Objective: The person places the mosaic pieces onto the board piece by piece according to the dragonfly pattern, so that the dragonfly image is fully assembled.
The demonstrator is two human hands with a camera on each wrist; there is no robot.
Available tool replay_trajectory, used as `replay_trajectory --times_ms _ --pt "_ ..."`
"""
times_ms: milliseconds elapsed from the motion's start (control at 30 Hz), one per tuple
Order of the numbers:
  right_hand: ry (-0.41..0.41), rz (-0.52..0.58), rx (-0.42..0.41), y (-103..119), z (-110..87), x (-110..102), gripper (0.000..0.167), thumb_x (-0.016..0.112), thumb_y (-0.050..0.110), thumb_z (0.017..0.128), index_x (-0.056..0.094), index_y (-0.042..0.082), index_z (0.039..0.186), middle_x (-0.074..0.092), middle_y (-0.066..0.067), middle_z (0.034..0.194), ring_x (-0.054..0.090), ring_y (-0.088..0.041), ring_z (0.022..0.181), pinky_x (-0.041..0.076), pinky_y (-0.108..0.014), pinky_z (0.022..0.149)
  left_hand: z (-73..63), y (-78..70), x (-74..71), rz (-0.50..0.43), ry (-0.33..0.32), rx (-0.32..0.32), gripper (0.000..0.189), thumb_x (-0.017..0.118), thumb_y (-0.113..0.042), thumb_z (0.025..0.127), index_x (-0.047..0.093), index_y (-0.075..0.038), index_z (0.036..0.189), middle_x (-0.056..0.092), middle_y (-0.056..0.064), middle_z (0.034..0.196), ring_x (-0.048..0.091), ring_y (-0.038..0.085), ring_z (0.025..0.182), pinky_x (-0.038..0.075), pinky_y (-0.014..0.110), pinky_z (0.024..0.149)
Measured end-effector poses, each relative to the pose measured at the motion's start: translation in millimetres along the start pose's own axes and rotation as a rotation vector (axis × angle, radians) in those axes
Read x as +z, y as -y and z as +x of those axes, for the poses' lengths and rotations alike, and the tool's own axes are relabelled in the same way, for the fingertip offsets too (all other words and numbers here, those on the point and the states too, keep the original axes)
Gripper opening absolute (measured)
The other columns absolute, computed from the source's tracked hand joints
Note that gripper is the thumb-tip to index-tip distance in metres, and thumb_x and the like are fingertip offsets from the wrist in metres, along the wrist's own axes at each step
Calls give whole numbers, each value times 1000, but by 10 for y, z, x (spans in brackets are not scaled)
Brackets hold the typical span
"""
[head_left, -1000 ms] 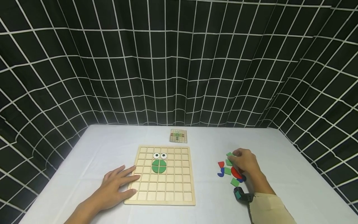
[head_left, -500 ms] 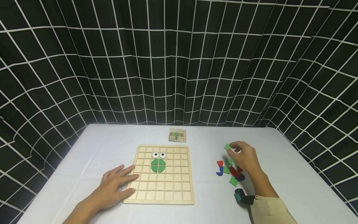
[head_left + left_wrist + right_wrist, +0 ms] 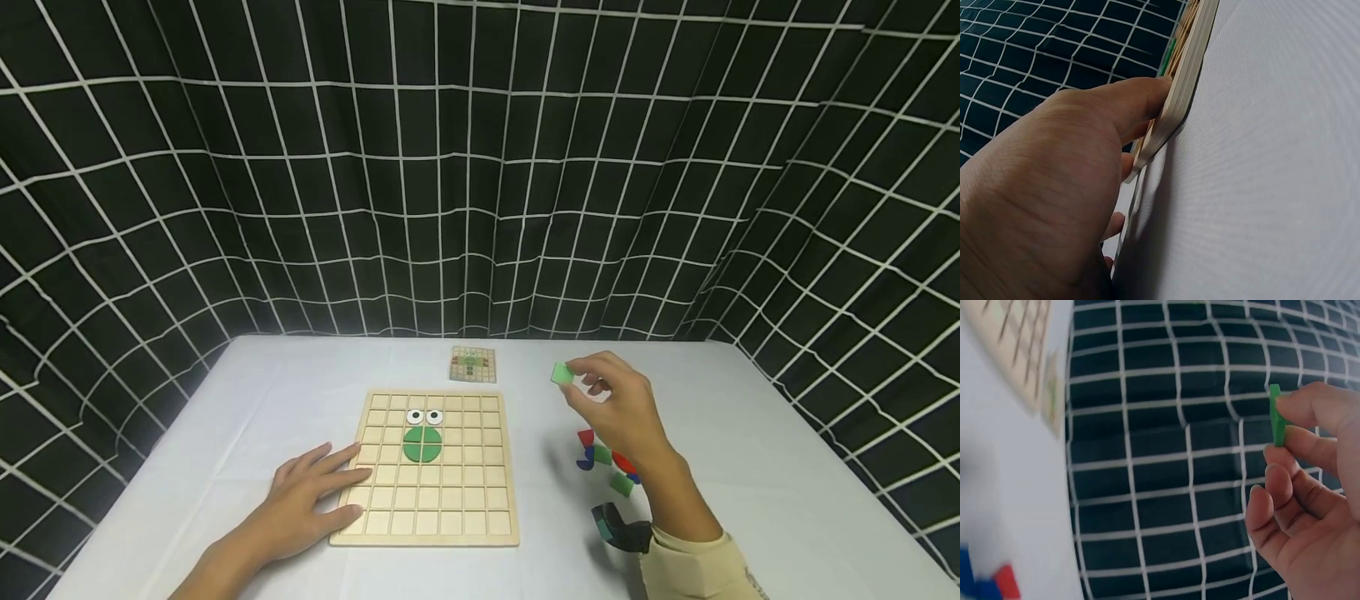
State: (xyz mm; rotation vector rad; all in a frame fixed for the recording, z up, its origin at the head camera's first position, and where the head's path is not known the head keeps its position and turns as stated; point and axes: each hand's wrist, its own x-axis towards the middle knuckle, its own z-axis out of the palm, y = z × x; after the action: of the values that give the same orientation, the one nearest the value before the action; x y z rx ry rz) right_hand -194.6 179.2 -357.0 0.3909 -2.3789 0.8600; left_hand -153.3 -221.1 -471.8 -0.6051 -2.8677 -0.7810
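Between thumb and forefinger my right hand [image 3: 611,404] pinches a light green square tile [image 3: 562,373], lifted above the table to the right of the board. The right wrist view shows the same green tile [image 3: 1277,415] edge-on, the other fingers loosely curled below it. My left hand [image 3: 303,500] lies with spread fingers over the left edge of the wooden grid board [image 3: 472,498]; in the left wrist view its thumb rests on the board's frame [image 3: 1175,106]. Set in the board are two eye tiles [image 3: 424,417] and a dark green circle [image 3: 422,444] made of quarter pieces.
Loose red, blue and green pieces lie right of the board, among them a green square [image 3: 622,484] and a red piece [image 3: 586,437], partly behind my right forearm. A small picture card [image 3: 473,364] lies beyond the board. A black gridded curtain [image 3: 450,208] surrounds the white table.
My right hand has picked the green tile up from the loose pieces and carried it up and left towards the board. The left hand has stayed on the board's edge.
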Motion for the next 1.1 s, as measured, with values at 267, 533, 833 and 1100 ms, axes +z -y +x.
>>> replay_trajectory --times_ms 267,533,833,1100 --pt "-18 129 -138 350 61 252 25 77 6 73 70 10 96 67 2 90 57 -12 77 52 -27 65 -13 7 -15 -6 -7 0 42 65 -49 80 62 -35 119 45 -5 144 30 35 135 15 57 104" --pt "48 221 -114 640 66 560 23 76 9 75 70 11 97 67 2 92 57 -11 79 52 -27 66 -18 22 7 -8 -6 -3 41 65 -50 80 62 -37 119 44 -6 144 29 35 136 14 57 104" --pt "100 260 -91 810 63 952 22 74 11 77 70 10 98 66 1 96 61 -18 83 54 -32 69 -7 44 27 -1 -12 8 41 64 -51 81 61 -38 119 44 -7 144 30 35 136 14 57 104" --pt "156 280 -52 887 49 1206 21 72 15 78 70 12 99 66 1 97 61 -15 85 53 -28 72 3 24 18 7 1 -1 41 64 -52 80 61 -39 119 44 -7 144 30 35 136 15 58 104"
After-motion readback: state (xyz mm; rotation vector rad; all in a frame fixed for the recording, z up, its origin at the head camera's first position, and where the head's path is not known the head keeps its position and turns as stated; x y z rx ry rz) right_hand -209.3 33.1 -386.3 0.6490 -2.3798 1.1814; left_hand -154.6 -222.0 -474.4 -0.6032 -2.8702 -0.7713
